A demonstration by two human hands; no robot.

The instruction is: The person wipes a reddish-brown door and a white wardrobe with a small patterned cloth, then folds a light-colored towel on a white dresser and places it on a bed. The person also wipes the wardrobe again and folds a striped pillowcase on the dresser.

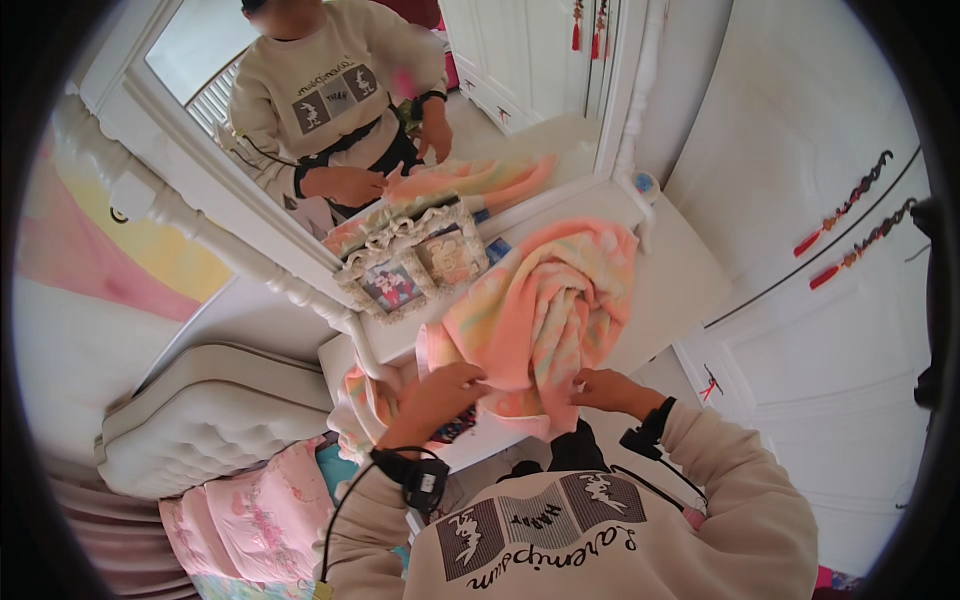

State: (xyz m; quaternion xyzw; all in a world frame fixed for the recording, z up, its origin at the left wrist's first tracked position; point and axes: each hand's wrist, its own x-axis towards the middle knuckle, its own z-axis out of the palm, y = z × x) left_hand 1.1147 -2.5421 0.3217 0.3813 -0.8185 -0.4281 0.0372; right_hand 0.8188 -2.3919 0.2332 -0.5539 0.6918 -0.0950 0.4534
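Observation:
A peach towel [540, 310] with yellow, green and white patterning lies bunched and twisted on the white dressing table. My left hand [440, 395] is closed on its near left part, fingertips pinching the cloth. At the near right edge, the fingers of my right hand [610, 390] pinch a hanging fold. Similar peach cloth [362, 408] lies left of my left wrist; whether it belongs to the same piece is unclear. A dark patterned item [457, 427] shows partly beneath my left hand.
Behind the towel stand a cream ruffled double picture frame [393, 287] and a large mirror [390, 100] reflecting me. White turned posts flank the mirror. A bed with a tufted headboard [210, 410] and pink bedding is at the left, white wardrobe doors [810, 340] with red tassels at the right.

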